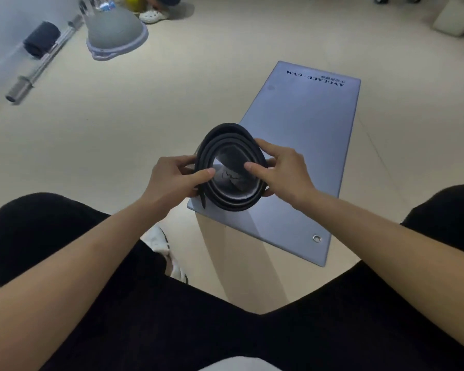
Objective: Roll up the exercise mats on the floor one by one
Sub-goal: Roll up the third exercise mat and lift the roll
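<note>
I hold a rolled black mat [227,137] upright on end, and I look down into its spiral of layers. My left hand [176,178] grips the roll's left rim with the thumb over the edge. My right hand [281,167] grips the right rim, fingers curled around the outside and thumb pressing on the inner layers. Behind and under the roll a grey-blue mat [306,124] lies flat on the floor, with printed lettering at its far end and a metal eyelet [317,238] at its near right corner.
A grey half-ball balance trainer [115,33] and a steel barbell [43,65] with a dark pad lie at the far left. Another person's white shoes [153,16] stand at the back. A beige cushion [454,20] lies far right. My black-trousered knees fill the foreground.
</note>
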The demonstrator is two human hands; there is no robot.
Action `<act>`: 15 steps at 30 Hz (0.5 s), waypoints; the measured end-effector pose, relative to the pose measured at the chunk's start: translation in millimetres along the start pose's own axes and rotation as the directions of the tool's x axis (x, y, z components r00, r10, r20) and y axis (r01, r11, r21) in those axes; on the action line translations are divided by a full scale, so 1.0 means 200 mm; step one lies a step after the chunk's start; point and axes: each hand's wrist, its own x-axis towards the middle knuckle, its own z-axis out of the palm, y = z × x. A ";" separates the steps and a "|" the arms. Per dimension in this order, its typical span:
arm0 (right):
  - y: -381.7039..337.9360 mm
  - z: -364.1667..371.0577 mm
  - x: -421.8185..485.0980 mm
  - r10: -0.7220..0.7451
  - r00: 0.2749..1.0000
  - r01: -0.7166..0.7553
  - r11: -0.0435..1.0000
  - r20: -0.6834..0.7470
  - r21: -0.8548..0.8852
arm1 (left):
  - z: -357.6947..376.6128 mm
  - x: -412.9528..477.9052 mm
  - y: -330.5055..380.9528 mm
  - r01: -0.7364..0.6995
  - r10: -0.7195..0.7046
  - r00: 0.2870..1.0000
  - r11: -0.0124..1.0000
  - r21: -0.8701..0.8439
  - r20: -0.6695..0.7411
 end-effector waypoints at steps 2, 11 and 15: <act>-0.04 -0.02 0.09 -0.034 0.999 0.036 0.998 0.034 -0.061 | -0.03 0.05 0.03 0.003 -0.003 1.000 1.000 -0.012 -0.014; -0.20 -0.04 0.68 -0.197 0.966 0.228 0.954 0.166 -0.192 | -0.16 0.50 0.24 -0.010 0.021 0.989 0.997 0.073 -0.150; -0.27 -0.11 0.93 -0.122 0.963 0.156 0.980 0.241 -0.126 | -0.18 0.69 0.34 0.012 0.000 0.981 0.998 0.065 -0.195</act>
